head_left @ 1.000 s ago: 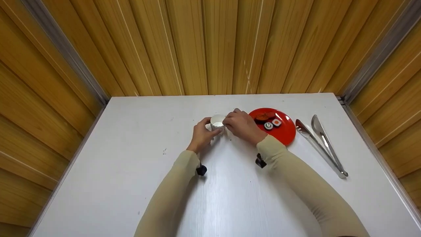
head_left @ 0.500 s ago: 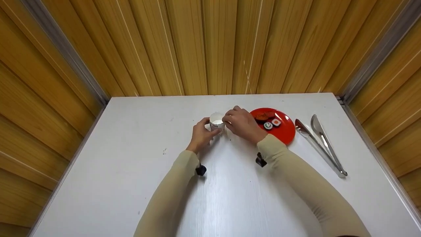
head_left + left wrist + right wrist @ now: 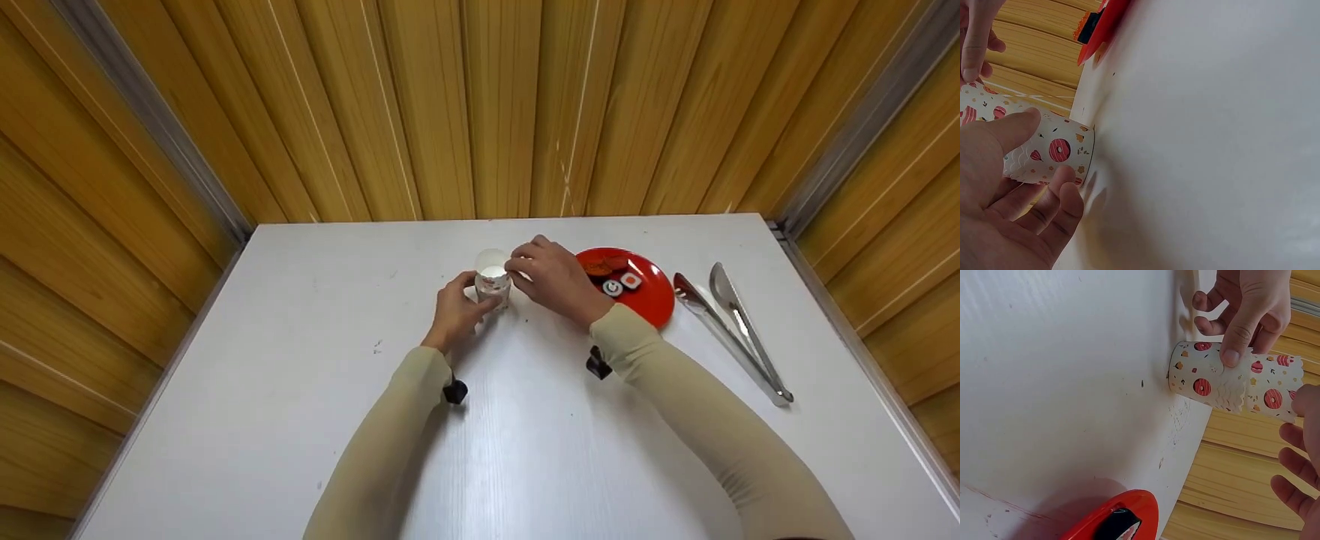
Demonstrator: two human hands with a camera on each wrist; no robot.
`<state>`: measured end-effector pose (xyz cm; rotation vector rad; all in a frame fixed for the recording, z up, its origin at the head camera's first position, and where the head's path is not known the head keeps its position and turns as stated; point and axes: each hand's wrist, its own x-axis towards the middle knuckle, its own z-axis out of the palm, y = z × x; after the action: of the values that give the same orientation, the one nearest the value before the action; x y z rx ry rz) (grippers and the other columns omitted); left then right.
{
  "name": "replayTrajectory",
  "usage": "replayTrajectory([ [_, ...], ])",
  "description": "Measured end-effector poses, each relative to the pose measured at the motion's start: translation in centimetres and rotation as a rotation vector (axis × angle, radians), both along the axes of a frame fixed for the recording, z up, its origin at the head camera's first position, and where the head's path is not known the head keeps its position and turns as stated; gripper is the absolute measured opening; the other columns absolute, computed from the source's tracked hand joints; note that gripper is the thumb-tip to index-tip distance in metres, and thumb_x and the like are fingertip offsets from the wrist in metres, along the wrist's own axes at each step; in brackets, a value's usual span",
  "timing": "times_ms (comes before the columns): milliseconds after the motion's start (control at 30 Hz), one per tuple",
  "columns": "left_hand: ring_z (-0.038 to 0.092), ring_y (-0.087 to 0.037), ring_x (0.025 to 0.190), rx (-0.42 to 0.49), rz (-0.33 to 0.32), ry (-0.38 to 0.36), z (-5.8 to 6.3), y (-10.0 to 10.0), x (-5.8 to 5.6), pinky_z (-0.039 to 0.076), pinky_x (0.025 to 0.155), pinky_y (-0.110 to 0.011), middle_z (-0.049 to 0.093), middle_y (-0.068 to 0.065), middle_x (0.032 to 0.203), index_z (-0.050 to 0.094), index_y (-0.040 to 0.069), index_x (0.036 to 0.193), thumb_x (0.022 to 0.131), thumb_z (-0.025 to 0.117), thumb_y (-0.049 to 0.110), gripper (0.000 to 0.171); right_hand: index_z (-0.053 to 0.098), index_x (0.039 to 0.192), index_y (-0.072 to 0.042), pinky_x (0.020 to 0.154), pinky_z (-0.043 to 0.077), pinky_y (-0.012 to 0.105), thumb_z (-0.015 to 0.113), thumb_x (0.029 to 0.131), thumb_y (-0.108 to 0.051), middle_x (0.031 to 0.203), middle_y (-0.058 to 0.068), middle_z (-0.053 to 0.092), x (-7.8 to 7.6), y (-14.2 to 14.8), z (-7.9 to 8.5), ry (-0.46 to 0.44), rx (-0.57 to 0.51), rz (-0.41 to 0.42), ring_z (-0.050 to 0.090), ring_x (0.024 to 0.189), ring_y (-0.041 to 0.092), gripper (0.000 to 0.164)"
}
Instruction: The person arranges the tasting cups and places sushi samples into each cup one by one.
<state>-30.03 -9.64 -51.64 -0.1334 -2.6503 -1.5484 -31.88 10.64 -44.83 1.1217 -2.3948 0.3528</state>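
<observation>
Two paper baking cups, white with pink doughnut prints and scalloped rims, stand one inside the other on the white table. My left hand (image 3: 454, 309) grips the lower baking cup (image 3: 1199, 377) between thumb and fingers, its base right at the tabletop. The upper baking cup (image 3: 1275, 385) sticks well out of the lower one. My right hand (image 3: 553, 279) pinches the rim of this upper cup with thumb and fingertips. The other fingers of the right hand are spread beside the cup in the right wrist view.
A red plate (image 3: 645, 304) with several sushi pieces (image 3: 613, 287) lies just right of my right hand. Farther right are metal tongs (image 3: 739, 337), spread apart. Wood-patterned panels (image 3: 495, 112) rise behind the white table (image 3: 262, 390) and at both sides.
The upper baking cup has risen out of the lower one, lifted by my right hand, which moved slightly up. My left hand has stayed nearly in place on the lower cup.
</observation>
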Motion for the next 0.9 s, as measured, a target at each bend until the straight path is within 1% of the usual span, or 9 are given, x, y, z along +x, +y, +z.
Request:
replayTrajectory([
  [133,0.064,-0.019,0.094,0.008,0.007,0.001,0.0,-0.2,0.0,0.051,0.090,-0.037,0.066,-0.008,0.135,0.062,0.007,0.135,0.088,0.084,0.019,0.053,0.079,0.103,-0.011,0.076,0.054,0.038,0.074,0.094,-0.013,0.105,0.008,0.074,-0.2,0.0,0.2,0.016,-0.024,0.005,0.062,0.095,0.027,0.010],
  [200,0.063,-0.020,0.096,0.015,0.012,-0.001,-0.1,-0.5,0.0,0.050,0.092,-0.038,0.066,-0.008,0.135,0.062,0.007,0.134,0.088,0.084,0.019,0.053,0.079,0.103,-0.011,0.077,0.054,0.038,0.074,0.095,-0.013,0.106,0.007,0.074,-0.4,0.0,0.2,0.017,-0.030,0.004,0.062,0.095,0.027,0.010],
  [367,0.066,-0.020,0.078,0.028,0.026,-0.013,-0.1,-1.1,0.2,0.055,0.081,-0.035,0.066,-0.009,0.135,0.062,0.007,0.134,0.088,0.084,0.019,0.052,0.079,0.103,-0.012,0.078,0.055,0.038,0.073,0.095,-0.013,0.107,0.008,0.074,-0.8,-0.3,0.3,0.033,-0.059,-0.002,0.062,0.095,0.027,0.011],
  [433,0.066,-0.019,0.083,0.024,0.031,-0.012,-0.1,-1.4,0.3,0.055,0.083,-0.034,0.066,-0.009,0.134,0.062,0.007,0.134,0.087,0.084,0.019,0.053,0.079,0.102,-0.012,0.077,0.055,0.039,0.073,0.094,-0.013,0.106,0.008,0.074,-1.0,-0.5,0.3,0.055,-0.075,-0.009,0.063,0.093,0.028,0.010],
  [500,0.066,-0.020,0.093,0.025,0.038,-0.016,-0.2,-1.7,0.5,0.053,0.088,-0.035,0.066,-0.009,0.134,0.062,0.007,0.134,0.087,0.085,0.019,0.054,0.079,0.101,-0.012,0.075,0.054,0.039,0.073,0.094,-0.013,0.105,0.008,0.074,-1.1,-0.6,0.2,0.074,-0.087,-0.021,0.063,0.092,0.028,0.010],
  [567,0.066,-0.021,0.096,0.026,0.042,-0.016,-0.2,-2.0,0.6,0.053,0.090,-0.036,0.066,-0.009,0.133,0.062,0.007,0.134,0.087,0.085,0.018,0.054,0.079,0.100,-0.012,0.074,0.054,0.040,0.073,0.093,-0.013,0.104,0.008,0.074,-1.3,-0.7,0.1,0.093,-0.098,-0.031,0.063,0.090,0.028,0.010],
  [633,0.065,-0.022,0.100,0.027,0.043,-0.023,-0.2,-2.1,0.8,0.052,0.093,-0.037,0.066,-0.010,0.133,0.062,0.006,0.134,0.086,0.085,0.019,0.055,0.079,0.101,-0.012,0.074,0.054,0.040,0.073,0.094,-0.014,0.105,0.008,0.074,-1.4,-0.6,0.0,0.098,-0.101,-0.049,0.063,0.090,0.029,0.010],
  [733,0.063,-0.022,0.111,0.015,0.036,-0.028,-0.1,-2.3,1.1,0.050,0.099,-0.039,0.065,-0.010,0.134,0.061,0.006,0.135,0.087,0.085,0.021,0.056,0.080,0.101,-0.012,0.074,0.053,0.040,0.073,0.093,-0.015,0.105,0.008,0.074,-1.8,-0.5,-0.3,0.103,-0.098,-0.090,0.062,0.090,0.029,0.011],
  [900,0.062,-0.024,0.119,-0.021,0.009,-0.009,0.0,-2.3,1.6,0.049,0.100,-0.041,0.065,-0.011,0.134,0.061,0.004,0.135,0.087,0.085,0.022,0.057,0.081,0.101,-0.012,0.072,0.052,0.042,0.073,0.094,-0.016,0.103,0.008,0.074,-2.5,-0.1,-1.0,0.092,-0.075,-0.161,0.062,0.089,0.030,0.011],
])
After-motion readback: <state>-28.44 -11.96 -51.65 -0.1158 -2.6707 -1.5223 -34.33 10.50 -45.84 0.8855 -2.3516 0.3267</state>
